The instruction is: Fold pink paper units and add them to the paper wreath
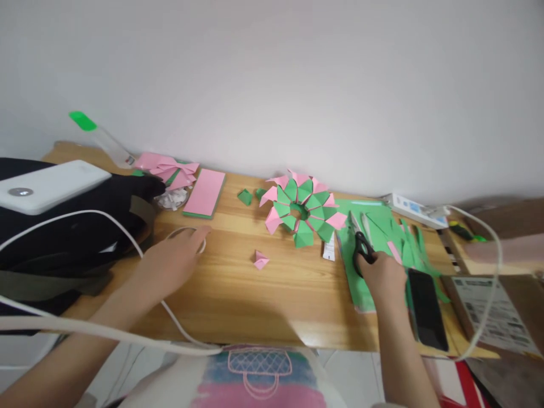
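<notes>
My right hand (383, 279) is closed on the black handles of a pair of scissors (362, 249), whose blades point away over green paper sheets (361, 289). My left hand (181, 255) lies over a thin pale ring that looks like a roll of tape (203, 246), its fingers closed together and partly hiding it. Between the hands, toward the wall, stands a ring of folded pink and green paper pieces (302, 208). A small folded pink piece (260, 260) sits in front of it, and a folded green piece (245, 196) lies to its left.
A stack of pink and green paper (204, 191) lies behind my left hand, beside pink folded pieces (172, 170). A phone (427, 309) and a power strip (414, 209) are at right. Dark cloth with a white device (55, 184) covers the left; white cables (106, 334) cross there.
</notes>
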Motion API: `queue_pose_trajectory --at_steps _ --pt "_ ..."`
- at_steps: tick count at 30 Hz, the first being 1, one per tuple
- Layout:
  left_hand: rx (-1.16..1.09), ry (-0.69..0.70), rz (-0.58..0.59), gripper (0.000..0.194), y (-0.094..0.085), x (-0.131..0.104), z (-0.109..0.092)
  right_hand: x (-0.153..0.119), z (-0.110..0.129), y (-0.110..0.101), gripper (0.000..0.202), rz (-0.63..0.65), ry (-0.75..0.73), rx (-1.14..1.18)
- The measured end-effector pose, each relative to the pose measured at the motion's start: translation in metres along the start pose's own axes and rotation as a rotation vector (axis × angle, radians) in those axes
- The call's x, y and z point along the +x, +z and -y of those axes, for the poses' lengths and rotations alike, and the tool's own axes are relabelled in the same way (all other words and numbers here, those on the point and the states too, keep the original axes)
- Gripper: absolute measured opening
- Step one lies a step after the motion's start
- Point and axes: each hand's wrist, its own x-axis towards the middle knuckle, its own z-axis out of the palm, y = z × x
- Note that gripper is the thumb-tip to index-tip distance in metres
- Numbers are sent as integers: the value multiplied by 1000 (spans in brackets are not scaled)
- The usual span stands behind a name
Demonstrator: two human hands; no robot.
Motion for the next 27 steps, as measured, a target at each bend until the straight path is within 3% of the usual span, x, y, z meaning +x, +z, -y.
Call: queue_pose_trajectory --at_steps 3,6,9,11,16,21,27 --pt "19 9 -77 25 3 2 -1 -4 0 5 33 43 -43 21" --pt "-178 133 -224 21 10 2 -1 -11 -4 -1 32 49 -61 61" --pt "-489 206 -177 17 18 0 -8 -28 0 -12 39 10 -81 163" --pt "-715 237 -93 15 24 -1 -17 -45 12 -17 37 26 -171 297" --pt "-891 236 5 28 42 -1 -37 -95 71 -8 26 274 -505 642" --pt "-1021 170 21 48 55 4 -39 -108 122 13 39 323 -469 752" --pt "-1134 67 -9 59 81 13 -39 -100 132 22 32 400 -473 914"
